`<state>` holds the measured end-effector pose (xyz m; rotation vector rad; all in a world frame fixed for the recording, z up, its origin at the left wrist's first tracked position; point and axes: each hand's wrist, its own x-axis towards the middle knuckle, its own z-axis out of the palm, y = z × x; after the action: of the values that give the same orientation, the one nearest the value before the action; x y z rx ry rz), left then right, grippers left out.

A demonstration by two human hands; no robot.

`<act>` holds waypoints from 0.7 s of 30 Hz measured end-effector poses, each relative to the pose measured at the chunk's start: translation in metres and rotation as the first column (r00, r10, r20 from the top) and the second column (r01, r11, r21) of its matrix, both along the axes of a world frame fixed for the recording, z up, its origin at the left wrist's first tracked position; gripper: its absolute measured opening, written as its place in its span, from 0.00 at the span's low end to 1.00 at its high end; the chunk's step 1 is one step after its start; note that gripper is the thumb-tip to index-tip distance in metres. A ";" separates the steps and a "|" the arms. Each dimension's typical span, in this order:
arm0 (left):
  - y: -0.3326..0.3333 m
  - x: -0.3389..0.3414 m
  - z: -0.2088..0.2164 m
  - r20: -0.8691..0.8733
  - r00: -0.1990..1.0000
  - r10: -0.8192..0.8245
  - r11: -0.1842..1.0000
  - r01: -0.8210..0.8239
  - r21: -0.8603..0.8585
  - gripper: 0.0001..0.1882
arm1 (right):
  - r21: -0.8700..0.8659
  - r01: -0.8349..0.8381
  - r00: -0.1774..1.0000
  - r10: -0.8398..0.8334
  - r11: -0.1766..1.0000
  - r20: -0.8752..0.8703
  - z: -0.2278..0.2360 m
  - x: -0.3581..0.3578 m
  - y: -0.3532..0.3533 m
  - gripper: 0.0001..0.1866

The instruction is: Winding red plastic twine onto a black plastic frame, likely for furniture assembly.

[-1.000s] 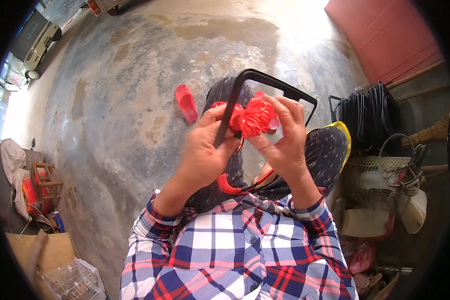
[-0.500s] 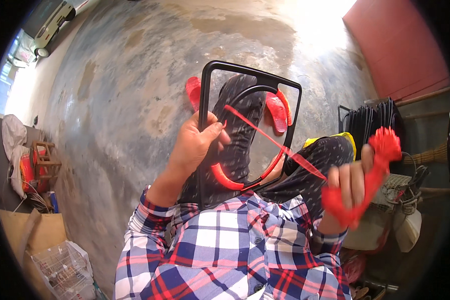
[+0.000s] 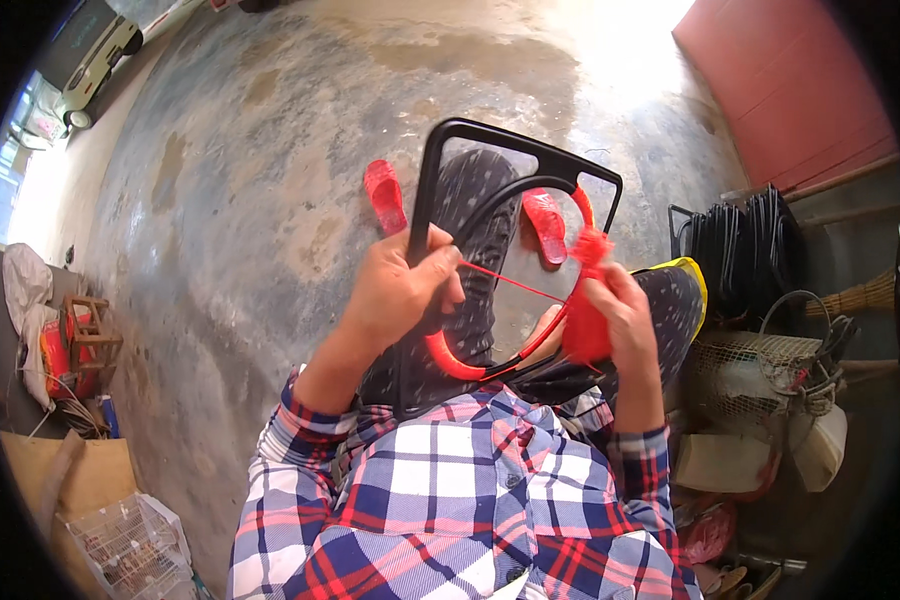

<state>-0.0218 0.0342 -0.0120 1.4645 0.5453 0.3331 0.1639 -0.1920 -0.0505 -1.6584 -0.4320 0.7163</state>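
Observation:
A black rectangular frame stands tilted over my lap, with a black ring inside it. Red wrapping covers parts of the ring, at its lower left and upper right. My left hand is closed around the frame's left bar, thumb pressed on the end of a red strand. The strand runs taut across the ring's opening. It leads to a bunched red bundle of cord or ribbon, which my right hand grips beside the frame's right side.
Red slippers lie on the concrete floor ahead. At right stand several black frames, a wire-mesh basket and a straw broom. A wooden stool and a white wire cage are at left.
My right hand has moved left and inward with the red bundle, from out at the right to beside the ring. The frame has shifted slightly right; my left hand keeps its hold.

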 end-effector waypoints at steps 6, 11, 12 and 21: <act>-0.023 0.011 0.020 0.084 0.991 -0.101 0.957 0.074 0.279 0.06 | 0.322 -0.206 0.961 0.253 0.924 -0.111 0.007 -0.012 0.077 0.15; -0.015 0.010 0.002 0.206 0.971 -0.123 0.932 0.042 0.361 0.14 | 0.440 -0.139 0.969 0.214 0.887 -0.125 0.018 -0.014 0.065 0.13; -0.018 0.012 0.005 0.230 0.969 -0.095 0.921 -0.002 0.391 0.15 | 0.378 -0.126 0.987 0.153 0.917 -0.042 0.017 -0.015 0.060 0.13; -0.026 0.023 0.007 0.266 0.960 -0.093 0.881 -0.045 0.471 0.07 | 0.348 -0.140 0.722 -0.145 0.927 0.676 0.062 -0.033 0.073 0.15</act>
<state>0.0008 0.0077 -0.0048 1.8541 0.2167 0.6814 0.1306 -0.1190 0.0119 -1.5008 -1.0392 -0.0517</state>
